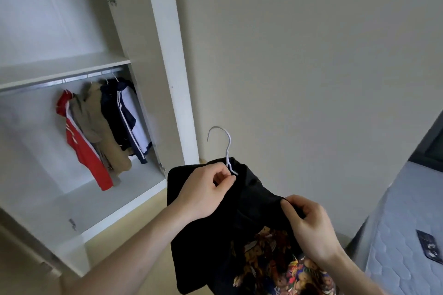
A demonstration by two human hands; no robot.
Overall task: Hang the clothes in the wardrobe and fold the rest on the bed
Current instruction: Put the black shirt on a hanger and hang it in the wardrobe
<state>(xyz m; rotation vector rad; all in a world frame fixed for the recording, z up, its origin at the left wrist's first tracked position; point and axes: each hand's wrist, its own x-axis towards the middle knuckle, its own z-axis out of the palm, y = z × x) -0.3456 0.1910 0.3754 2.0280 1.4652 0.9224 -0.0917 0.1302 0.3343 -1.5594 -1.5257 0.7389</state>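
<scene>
Head view: a black shirt [239, 218] on a white hanger [226, 151] is held at lower centre. The hanger neck is pinched by the left hand [206, 189]; the shirt's shoulder is gripped by the right hand [309, 225]. Several garments [100, 124] are already hung on the wardrobe [165, 60] rail, left of frame. Judged: shirt not yet hung; folding on the bed [402, 235], lower right, remains.

A: How is the light?
B: Soft, even and fairly bright, with faint shadows inside the wardrobe [72, 108] at far left.
A: Any glare?
B: No. The black shirt [206, 235] loses detail in its folds.
A: Is it sharp?
B: Slightly soft throughout; straight edges bow toward the frame's borders.
</scene>
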